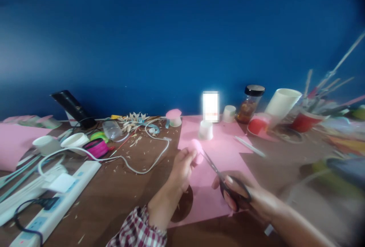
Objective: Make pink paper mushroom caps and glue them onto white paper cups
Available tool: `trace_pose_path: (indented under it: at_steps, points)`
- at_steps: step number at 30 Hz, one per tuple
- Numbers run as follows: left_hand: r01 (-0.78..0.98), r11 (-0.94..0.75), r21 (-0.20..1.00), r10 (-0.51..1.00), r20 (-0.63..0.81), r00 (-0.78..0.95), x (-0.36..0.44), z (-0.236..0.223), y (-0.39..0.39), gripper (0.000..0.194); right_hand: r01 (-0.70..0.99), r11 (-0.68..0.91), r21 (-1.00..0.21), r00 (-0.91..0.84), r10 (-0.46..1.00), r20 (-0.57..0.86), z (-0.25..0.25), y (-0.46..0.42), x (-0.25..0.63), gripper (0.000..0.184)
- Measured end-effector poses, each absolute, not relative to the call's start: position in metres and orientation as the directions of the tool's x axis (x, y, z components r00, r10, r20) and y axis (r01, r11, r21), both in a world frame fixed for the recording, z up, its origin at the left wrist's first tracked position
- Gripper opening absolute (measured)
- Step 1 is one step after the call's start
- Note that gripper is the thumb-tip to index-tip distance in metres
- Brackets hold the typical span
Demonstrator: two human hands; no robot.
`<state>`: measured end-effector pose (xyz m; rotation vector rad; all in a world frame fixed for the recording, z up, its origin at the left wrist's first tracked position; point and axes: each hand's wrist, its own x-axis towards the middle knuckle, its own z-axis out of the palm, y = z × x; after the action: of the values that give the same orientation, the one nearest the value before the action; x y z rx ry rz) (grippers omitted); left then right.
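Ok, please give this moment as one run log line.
left hand: holds pink piece | right hand: holds scissors, tips by piece's edge | under hands: pink paper

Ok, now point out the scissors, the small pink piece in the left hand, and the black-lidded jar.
Scissors [214, 167]: head view, on the blades.
Small pink piece [197, 152]: head view, near its middle.
Black-lidded jar [249, 105]: head view, on its see-through body.

Passage over brown tabletop [128, 193] between power strip [63, 202] and left hand [184, 165], white cable [139, 173] across the far end
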<state>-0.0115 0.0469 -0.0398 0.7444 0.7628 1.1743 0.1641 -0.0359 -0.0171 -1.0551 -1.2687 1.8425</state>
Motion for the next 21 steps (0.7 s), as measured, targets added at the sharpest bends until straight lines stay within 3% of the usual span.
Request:
trace_pose_path:
  at_steps: [15,21]
  points:
    - [-0.496,0.215,0.841,0.972,-0.137,0.189,-0.0115,-0.0386,0.0461,0.024,-0.050,-0.313,-0.949,-0.464,0.848,-0.255,-0.0161,-0.0364,0.1629,0.041]
    - [-0.479,0.223,0.849,0.967,-0.130,0.220,-0.0108,-0.0391,0.0460,0.024,0.110,-0.157,-0.981,-0.433,0.881,-0.190,-0.0134,-0.0365,0.1589,0.042]
